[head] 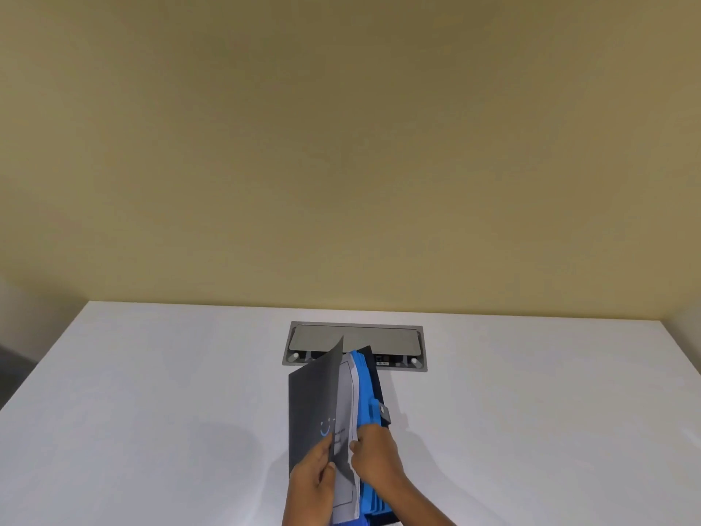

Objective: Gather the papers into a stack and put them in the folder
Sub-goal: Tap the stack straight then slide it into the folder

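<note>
A: Right, we are counting items first. How many folders are we seeing?

B: We are seeing one folder (370, 404), an expanding type with blue accordion pockets and a dark outer shell. It is standing on the white table (151, 392), just in front of one grey cable hatch (355, 345) that is recessed into the tabletop.

A: And the papers?

B: We are seeing one stack of papers (347, 396), white sheets with printed black borders. An exact sheet count is not possible, since the edges are lying too close together. The stack is sitting between the dark front cover (311, 408) and the first blue pocket, partly inside the folder.

A: How is the cover looking?

B: It is dark grey, bearing one small blue smile mark, and it is leaning away from the pockets toward the left.

A: We are logging two hands. What is each one doing?

B: The left hand (309, 484) is pinching the lower edge of the front cover between thumb and fingers. The right hand (375, 457) is gripping the near edge of the papers, fingers closed on the sheets, with its back resting against the blue pockets.
</note>
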The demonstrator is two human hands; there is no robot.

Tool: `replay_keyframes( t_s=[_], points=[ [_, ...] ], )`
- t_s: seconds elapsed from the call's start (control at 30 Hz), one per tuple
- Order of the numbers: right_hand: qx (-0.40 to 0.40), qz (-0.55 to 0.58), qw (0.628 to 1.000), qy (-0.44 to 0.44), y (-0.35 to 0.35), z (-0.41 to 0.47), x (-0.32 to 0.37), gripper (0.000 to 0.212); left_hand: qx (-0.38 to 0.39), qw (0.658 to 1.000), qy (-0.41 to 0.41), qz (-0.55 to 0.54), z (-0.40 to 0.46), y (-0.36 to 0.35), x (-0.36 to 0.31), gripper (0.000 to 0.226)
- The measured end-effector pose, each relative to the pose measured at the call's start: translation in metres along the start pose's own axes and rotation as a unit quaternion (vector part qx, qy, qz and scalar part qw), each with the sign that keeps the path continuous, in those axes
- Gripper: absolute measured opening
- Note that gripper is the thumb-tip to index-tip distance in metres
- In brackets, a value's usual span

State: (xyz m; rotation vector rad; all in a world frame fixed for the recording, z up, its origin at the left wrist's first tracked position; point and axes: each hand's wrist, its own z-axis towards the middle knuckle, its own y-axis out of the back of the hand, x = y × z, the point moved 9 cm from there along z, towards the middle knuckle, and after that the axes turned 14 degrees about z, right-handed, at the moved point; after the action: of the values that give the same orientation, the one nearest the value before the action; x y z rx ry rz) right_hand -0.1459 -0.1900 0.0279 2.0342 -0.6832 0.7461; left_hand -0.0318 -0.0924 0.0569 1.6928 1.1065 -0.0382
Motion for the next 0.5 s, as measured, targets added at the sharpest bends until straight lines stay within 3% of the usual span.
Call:
replay_keyframes(
  t_s=[0.23, 0.5],
  points=[
    [-0.038, 0.038, 0.999, -0.009, 0.012, 0.001, -0.016, 0.031, 0.010, 1.000, 0.005, 0.028, 0.009, -0.016, -0.003, 0.051],
    [-0.069, 0.010, 0.997, -0.019, 0.046, 0.005, -0.060, 0.016, 0.051, 0.986, -0.032, 0.157, 0.015, -0.082, -0.028, 0.060]
  ],
)
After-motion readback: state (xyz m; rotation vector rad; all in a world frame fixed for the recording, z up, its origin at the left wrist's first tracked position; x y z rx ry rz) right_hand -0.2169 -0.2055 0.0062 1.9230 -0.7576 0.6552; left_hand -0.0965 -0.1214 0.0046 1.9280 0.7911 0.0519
